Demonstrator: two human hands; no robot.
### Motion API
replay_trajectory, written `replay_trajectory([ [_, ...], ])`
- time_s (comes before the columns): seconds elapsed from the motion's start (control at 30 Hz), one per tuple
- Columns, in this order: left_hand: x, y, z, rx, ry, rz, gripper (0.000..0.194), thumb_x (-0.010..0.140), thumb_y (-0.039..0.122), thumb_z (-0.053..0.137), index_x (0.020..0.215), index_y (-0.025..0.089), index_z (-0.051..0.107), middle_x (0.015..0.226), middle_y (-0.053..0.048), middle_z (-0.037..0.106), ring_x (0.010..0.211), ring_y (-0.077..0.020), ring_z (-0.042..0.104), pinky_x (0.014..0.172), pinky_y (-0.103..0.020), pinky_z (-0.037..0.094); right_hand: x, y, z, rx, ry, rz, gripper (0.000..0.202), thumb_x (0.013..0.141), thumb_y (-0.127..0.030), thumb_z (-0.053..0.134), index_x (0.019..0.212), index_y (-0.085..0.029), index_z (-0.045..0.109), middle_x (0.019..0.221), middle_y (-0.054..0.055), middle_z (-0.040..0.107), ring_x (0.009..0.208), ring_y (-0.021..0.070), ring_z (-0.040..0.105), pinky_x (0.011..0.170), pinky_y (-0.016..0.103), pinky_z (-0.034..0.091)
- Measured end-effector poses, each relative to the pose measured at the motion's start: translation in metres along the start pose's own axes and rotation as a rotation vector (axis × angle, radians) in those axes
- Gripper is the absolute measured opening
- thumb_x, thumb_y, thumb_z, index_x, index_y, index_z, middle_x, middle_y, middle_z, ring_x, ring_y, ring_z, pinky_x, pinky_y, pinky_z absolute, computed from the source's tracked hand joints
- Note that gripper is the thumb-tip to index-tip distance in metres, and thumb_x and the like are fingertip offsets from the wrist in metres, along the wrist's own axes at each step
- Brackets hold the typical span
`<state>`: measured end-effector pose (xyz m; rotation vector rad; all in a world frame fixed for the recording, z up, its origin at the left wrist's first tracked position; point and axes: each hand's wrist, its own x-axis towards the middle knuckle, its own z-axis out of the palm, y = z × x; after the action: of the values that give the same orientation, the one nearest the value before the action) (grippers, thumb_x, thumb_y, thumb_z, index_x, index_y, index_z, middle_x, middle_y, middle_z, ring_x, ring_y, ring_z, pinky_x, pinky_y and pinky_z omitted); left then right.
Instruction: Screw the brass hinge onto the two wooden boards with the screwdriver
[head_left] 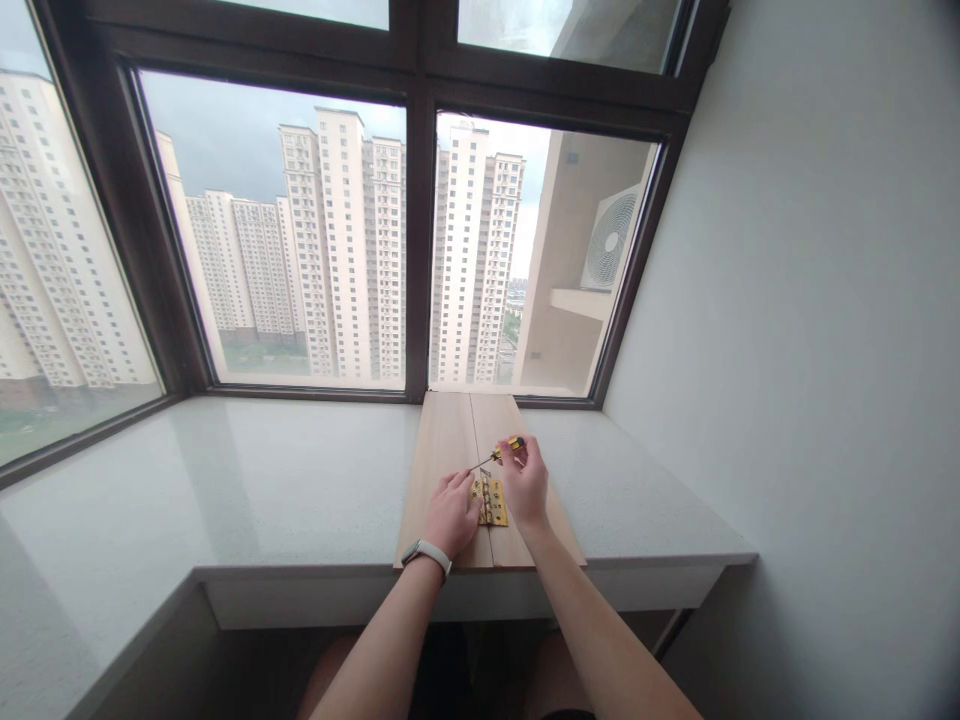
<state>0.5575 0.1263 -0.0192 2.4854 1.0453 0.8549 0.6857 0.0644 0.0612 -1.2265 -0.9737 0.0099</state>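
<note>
I have the right hand [526, 485] closed around the handle of a yellow-and-black screwdriver [508, 450], just beyond and right of the brass-coloured hinge [496, 503]. Shaft slants down-left past the hinge's far edge; tip ends by the left hand's fingertips, can't tell if touching. Left hand [452, 515] lies low at the hinge's left side, fingers together and partly bent, covering part of it; can't tell if it pinches anything. Pale watch [427, 556] on that wrist, nearer me than the hinge. Hinge sits across the seam of two wooden boards [442, 435], toward their near end. Small dark bit just beyond hinge, too small to name. White counter [300, 490] stretches both sides of the hinge. Far beyond it: brown-framed window [421, 240], towers [341, 240] outside. Wall [810, 250] well right of hinge.
</note>
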Motion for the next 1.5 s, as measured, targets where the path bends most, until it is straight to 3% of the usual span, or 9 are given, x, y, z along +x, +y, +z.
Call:
replay_trajectory([
  [0.5, -0.003, 0.006, -0.007, -0.02, -0.026, 0.019, 0.051, 0.1, 0.03, 0.045, 0.149, 0.022, 0.057, 0.159, -0.004, 0.052, 0.146, -0.0289, 0.041, 0.123, -0.043, 0.033, 0.022, -0.006, -0.007, -0.116, -0.074, -0.018, 0.049, 0.082, -0.069, 0.076, 0.089, -0.023, 0.06, 0.083, 0.006, 0.075, 0.073, 0.0244, 0.075, 0.064, 0.033, 0.06],
  [0.73, -0.003, 0.004, -0.005, -0.011, -0.028, 0.014, 0.052, 0.1, 0.03, 0.046, 0.15, 0.022, 0.056, 0.159, -0.004, 0.052, 0.144, -0.0287, 0.042, 0.122, -0.043, 0.034, 0.026, 0.005, -0.007, -0.001, -0.169, -0.005, 0.049, 0.094, -0.061, 0.065, 0.124, -0.023, 0.065, 0.106, 0.01, 0.078, 0.091, 0.0258, 0.077, 0.081, 0.04, 0.064],
  [0.87, -0.003, 0.004, -0.005, 0.001, -0.023, 0.025, 0.051, 0.099, 0.03, 0.046, 0.149, 0.021, 0.057, 0.158, -0.004, 0.053, 0.144, -0.0286, 0.043, 0.122, -0.042, 0.034, 0.029, 0.005, -0.006, 0.022, -0.227, -0.003, 0.049, 0.096, -0.057, 0.062, 0.133, -0.024, 0.062, 0.112, 0.011, 0.078, 0.096, 0.0263, 0.077, 0.086, 0.042, 0.064],
  [1.13, -0.003, 0.004, -0.006, 0.017, -0.035, 0.024, 0.051, 0.1, 0.029, 0.045, 0.149, 0.023, 0.057, 0.159, -0.005, 0.052, 0.144, -0.0275, 0.043, 0.12, -0.042, 0.036, 0.027, -0.007, -0.006, -0.083, -0.192, -0.045, 0.043, 0.085, -0.064, 0.075, 0.098, -0.025, 0.064, 0.092, 0.008, 0.078, 0.083, 0.027, 0.076, 0.07, 0.037, 0.063],
  [1.37, -0.004, 0.006, -0.008, 0.013, -0.027, 0.023, 0.052, 0.099, 0.028, 0.046, 0.149, 0.021, 0.056, 0.16, -0.005, 0.051, 0.144, -0.0272, 0.043, 0.122, -0.041, 0.035, 0.023, -0.005, -0.007, 0.04, -0.288, -0.025, 0.044, 0.095, -0.061, 0.063, 0.121, -0.025, 0.065, 0.106, 0.01, 0.078, 0.098, 0.0262, 0.076, 0.076, 0.037, 0.065],
  [1.5, -0.004, 0.008, -0.009, -0.004, -0.036, 0.013, 0.051, 0.099, 0.029, 0.045, 0.149, 0.021, 0.056, 0.16, -0.005, 0.051, 0.144, -0.0277, 0.042, 0.122, -0.042, 0.034, 0.022, -0.006, -0.006, 0.035, -0.294, -0.03, 0.039, 0.093, -0.06, 0.067, 0.109, -0.024, 0.067, 0.098, 0.008, 0.077, 0.09, 0.0253, 0.076, 0.071, 0.035, 0.065],
])
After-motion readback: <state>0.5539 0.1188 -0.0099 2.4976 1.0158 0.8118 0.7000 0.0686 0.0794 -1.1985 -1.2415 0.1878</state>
